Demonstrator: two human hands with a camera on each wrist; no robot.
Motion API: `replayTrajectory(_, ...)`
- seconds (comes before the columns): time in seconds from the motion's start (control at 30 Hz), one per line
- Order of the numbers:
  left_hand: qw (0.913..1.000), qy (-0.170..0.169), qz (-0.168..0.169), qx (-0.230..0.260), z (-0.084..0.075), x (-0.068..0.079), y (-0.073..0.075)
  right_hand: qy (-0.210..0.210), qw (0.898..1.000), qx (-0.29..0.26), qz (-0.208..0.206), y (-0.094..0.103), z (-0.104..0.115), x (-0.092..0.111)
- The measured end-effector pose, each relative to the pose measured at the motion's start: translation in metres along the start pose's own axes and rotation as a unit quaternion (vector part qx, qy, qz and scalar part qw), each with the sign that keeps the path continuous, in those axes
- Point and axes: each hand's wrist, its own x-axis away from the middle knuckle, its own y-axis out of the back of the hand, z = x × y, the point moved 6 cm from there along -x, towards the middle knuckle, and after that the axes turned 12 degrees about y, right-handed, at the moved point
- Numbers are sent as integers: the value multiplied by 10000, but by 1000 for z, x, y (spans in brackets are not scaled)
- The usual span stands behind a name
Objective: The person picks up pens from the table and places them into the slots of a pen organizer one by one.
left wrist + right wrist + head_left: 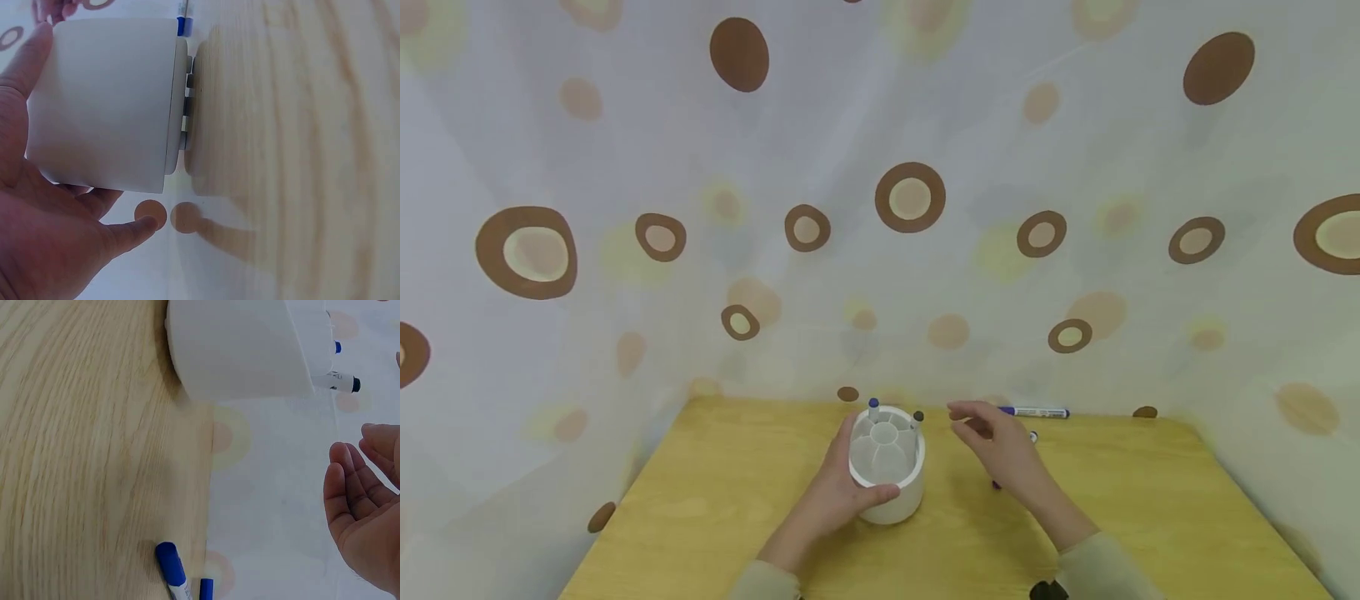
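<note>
A white round pen holder [891, 500] with divided compartments stands at the middle of the table. My left hand [838, 492] grips it from the left, thumb across the near side and fingers round the far side. Two markers stick up from the holder: a blue-ended marker [873, 409] at the back and a black-ended marker [342, 382] on the right. My right hand [1006, 450] hovers just right of the holder, fingers loosely bent, with nothing between thumb and fingertips. Beneath it lies a marker [1033, 437], mostly hidden by the hand.
Another white marker with blue ends [1037, 412] lies near the table's back edge, behind my right hand. The wooden table [722, 475] meets a spotted cloth [970, 275] at the back and sides. A small dark object [1048, 591] shows by the right sleeve.
</note>
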Motion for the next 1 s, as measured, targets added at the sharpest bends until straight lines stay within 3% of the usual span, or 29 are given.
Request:
replayTrajectory(0.23, 9999, -53, 132, 71, -8, -4, -1, 176, 9995, 252, 51, 17, -19, 7)
replayTrajectory(0.47, 9999, 74, 121, -18, -5, 1, 2, 53, 9991, 318, 293, 20, -36, 21)
replayTrajectory(0.63, 9999, -80, 116, 24, -10, 2, 8, -12, 9988, 389, 298, 25, -45, 25)
replayTrajectory(1.0, 9992, -119, -211, -310, -14, 4, 13, -176, 9980, 542, 265, 37, -59, 39)
